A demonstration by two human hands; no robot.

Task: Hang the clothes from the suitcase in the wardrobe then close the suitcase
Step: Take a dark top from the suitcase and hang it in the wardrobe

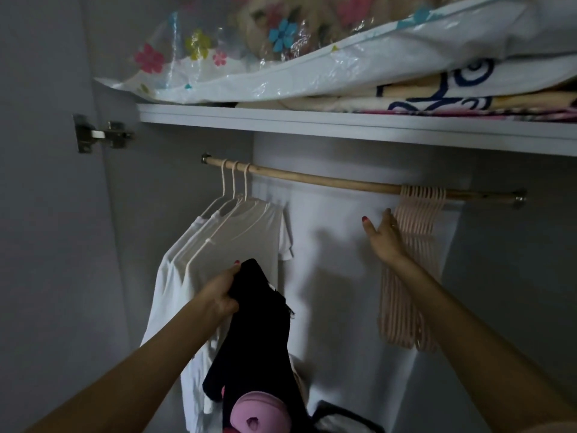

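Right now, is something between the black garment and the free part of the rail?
Nothing visible blocks it. The left hand grips the black garment below the wooden rail, whose middle is bare between the white shirts and the pink hangers, which the right hand touches.

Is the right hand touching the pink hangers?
Cannot tell. In the head view the open right hand overlaps the edge of the pink hangers, but no clear contact or gap shows.

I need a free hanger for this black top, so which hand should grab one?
The right hand: it is open and already beside the bunch of empty pink hangers on the rail. The left hand grips the black top.
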